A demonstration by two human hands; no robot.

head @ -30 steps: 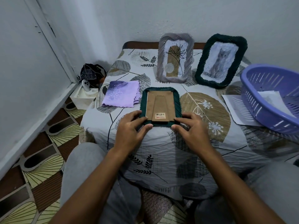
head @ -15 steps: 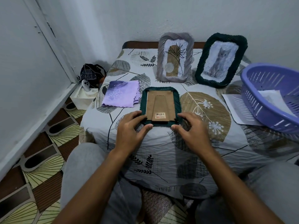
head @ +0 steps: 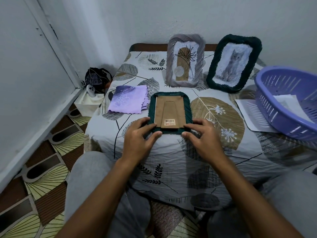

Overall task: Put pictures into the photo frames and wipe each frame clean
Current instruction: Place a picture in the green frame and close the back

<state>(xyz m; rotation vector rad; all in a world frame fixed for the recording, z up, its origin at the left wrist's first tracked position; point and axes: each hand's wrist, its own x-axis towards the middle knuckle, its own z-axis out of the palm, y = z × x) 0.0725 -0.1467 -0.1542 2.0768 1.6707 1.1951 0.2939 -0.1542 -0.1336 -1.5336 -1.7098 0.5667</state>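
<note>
Left hand [head: 139, 136] and right hand [head: 202, 138] palm-down, fingers curled, pinching near corners of dark green photo frame [head: 169, 112]. Frame face-down on bedspread [head: 171, 160], cardboard back up, long axis pointing away, barcode end nearest. Folded purple cloth [head: 128, 99] just left.

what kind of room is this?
Likely a bedroom in a home: the work surface is a bed with a leaf-print sheet pushed against plain walls, patterned floor tiles beside it, and a laundry-style basket on top.
</note>
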